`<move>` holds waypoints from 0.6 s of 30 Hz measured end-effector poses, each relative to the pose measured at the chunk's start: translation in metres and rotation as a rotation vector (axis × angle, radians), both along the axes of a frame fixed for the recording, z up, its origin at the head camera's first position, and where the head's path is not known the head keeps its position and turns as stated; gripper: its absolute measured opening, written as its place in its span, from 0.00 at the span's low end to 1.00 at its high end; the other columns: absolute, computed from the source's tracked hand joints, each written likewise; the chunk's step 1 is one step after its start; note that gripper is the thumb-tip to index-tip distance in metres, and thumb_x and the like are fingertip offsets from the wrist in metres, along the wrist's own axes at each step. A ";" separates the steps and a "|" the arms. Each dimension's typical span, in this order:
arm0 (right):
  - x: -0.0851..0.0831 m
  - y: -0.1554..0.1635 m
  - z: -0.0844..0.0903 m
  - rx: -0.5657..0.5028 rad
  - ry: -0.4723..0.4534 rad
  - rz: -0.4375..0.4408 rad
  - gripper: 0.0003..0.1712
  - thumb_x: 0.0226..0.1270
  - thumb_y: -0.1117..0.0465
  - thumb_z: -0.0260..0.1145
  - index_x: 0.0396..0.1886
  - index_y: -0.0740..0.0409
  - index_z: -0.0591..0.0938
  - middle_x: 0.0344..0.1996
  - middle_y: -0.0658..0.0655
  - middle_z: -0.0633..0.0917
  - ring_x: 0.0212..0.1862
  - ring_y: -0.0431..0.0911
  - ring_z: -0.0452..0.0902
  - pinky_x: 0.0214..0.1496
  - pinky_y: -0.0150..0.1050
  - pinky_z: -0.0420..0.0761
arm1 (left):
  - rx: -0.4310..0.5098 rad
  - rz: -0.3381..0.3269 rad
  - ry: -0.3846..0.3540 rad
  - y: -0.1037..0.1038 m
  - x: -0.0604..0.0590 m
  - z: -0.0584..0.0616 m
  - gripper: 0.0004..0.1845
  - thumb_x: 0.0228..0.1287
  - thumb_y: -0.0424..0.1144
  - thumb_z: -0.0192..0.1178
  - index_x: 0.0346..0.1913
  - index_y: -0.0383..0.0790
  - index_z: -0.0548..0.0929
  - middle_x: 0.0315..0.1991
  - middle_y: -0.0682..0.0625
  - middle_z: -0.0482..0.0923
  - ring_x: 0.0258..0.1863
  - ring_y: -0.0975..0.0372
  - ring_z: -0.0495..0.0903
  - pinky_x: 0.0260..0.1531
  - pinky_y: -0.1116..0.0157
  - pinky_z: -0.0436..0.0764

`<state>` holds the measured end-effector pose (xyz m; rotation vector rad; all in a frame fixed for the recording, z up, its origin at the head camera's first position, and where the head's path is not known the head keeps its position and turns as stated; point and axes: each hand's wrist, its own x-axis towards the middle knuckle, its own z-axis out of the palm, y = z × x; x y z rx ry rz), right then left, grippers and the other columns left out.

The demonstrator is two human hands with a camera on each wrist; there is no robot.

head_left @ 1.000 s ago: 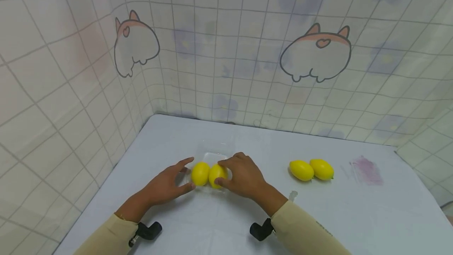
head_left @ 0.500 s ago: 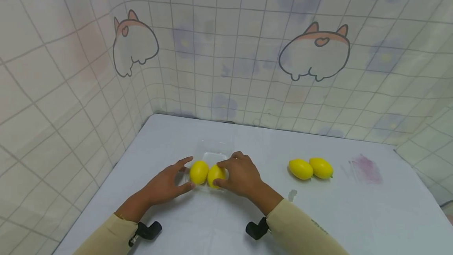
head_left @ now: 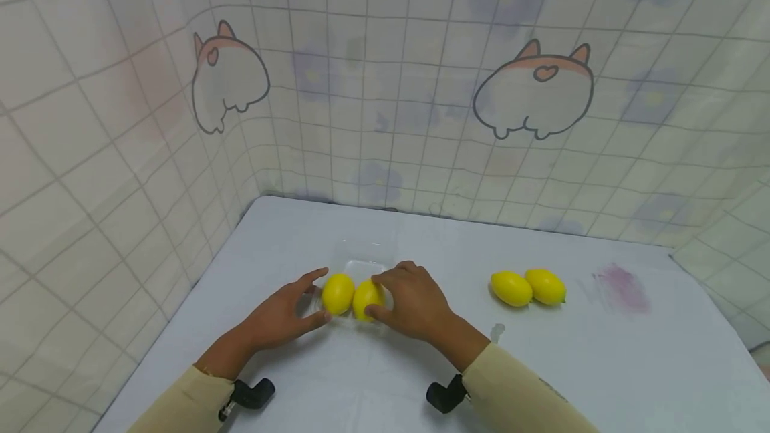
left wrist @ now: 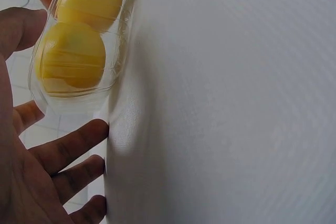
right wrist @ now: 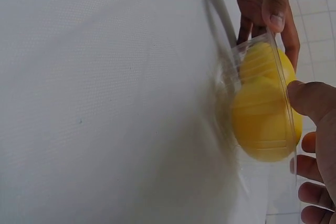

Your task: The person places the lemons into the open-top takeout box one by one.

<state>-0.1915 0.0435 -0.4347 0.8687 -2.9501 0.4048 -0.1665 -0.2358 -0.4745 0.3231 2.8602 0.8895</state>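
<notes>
The clear plastic tray (head_left: 361, 266) with two lemons (head_left: 338, 293) side by side sits on the white table (head_left: 421, 366) between my hands, long axis left to right. My right hand (head_left: 415, 299) pinches the right lemon (head_left: 367, 299); my left hand (head_left: 283, 316) lies relaxed, fingers against the tray's left end, both equally near

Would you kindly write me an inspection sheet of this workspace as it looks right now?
Surface: pale tabletop, purple smear at right.
Job's things: clear plastic container holding two lemons.
Clutter: two loose lemons lying side by side, apart from the container.
Grippers: left hand with straight fingers at the container's left side; right hand curled round the container's right end.
Cables: nothing seen.
Surroundings: checked cloth backdrop with cartoon animal prints.
</notes>
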 end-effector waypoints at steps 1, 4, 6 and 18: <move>0.000 0.001 0.002 -0.009 -0.003 0.001 0.35 0.62 0.35 0.72 0.64 0.46 0.83 0.57 0.47 0.85 0.60 0.47 0.73 0.65 0.47 0.75 | -0.001 0.000 -0.001 0.000 0.000 0.000 0.46 0.63 0.70 0.62 0.80 0.62 0.58 0.65 0.45 0.76 0.67 0.46 0.72 0.64 0.36 0.68; 0.002 0.007 0.007 -0.030 -0.011 0.010 0.34 0.63 0.36 0.72 0.64 0.47 0.83 0.58 0.47 0.85 0.61 0.47 0.73 0.65 0.48 0.75 | -0.010 0.000 -0.002 0.001 0.001 0.002 0.46 0.63 0.70 0.62 0.80 0.61 0.58 0.65 0.45 0.76 0.67 0.46 0.72 0.65 0.36 0.68; 0.002 0.012 0.009 -0.038 -0.011 0.022 0.34 0.64 0.37 0.71 0.65 0.48 0.82 0.58 0.47 0.84 0.62 0.47 0.73 0.66 0.48 0.74 | -0.016 -0.001 -0.001 0.002 0.001 0.003 0.46 0.64 0.69 0.62 0.81 0.60 0.58 0.65 0.44 0.76 0.67 0.46 0.72 0.65 0.36 0.68; 0.007 0.042 0.012 -0.043 -0.070 0.044 0.36 0.67 0.37 0.70 0.70 0.47 0.77 0.64 0.47 0.80 0.67 0.45 0.70 0.70 0.47 0.72 | -0.024 -0.008 0.001 0.002 0.002 0.005 0.47 0.64 0.68 0.62 0.81 0.58 0.57 0.66 0.42 0.75 0.67 0.44 0.71 0.65 0.36 0.68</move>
